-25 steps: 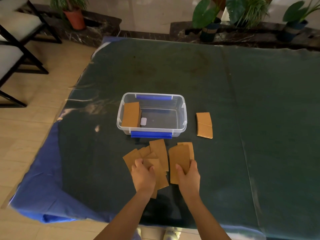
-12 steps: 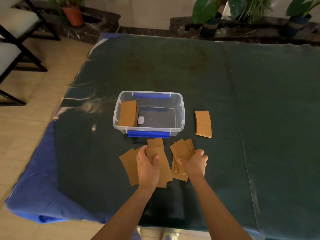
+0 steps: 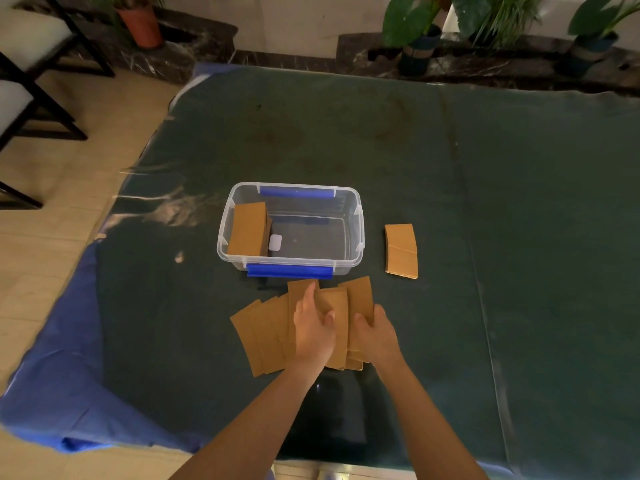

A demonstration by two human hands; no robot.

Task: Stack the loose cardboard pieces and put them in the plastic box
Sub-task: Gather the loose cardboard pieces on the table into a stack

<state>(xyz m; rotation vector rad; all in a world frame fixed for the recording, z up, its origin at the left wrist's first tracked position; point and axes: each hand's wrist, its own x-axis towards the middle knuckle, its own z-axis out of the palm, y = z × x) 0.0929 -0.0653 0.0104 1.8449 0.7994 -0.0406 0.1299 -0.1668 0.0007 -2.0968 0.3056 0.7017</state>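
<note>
A clear plastic box [image 3: 358, 233] with blue latches stands mid-table, and a stack of brown cardboard pieces [image 3: 247, 229] leans against its left wall. Just in front of the box lie several loose cardboard pieces [image 3: 266, 332], fanned out and overlapping. My left hand [image 3: 311, 327] rests flat on the middle of that fan, fingers spread. My right hand [image 3: 375, 336] grips the right-hand bunch of pieces [image 3: 360, 296] by its near edge. Two more overlapping cardboard pieces [image 3: 401, 251] lie to the right of the box.
The table is covered with a dark green cloth [image 3: 519, 202] over a blue sheet [image 3: 62, 382] that hangs off the near left corner. Black chairs [image 3: 31, 81] stand on the floor at left. Potted plants [image 3: 415, 32] line a ledge beyond the far edge.
Both hands have pushed the loose pieces closer together and a little toward the box. The right-hand bunch now lies straighter against the middle pieces, and my hands are nearer each other.
</note>
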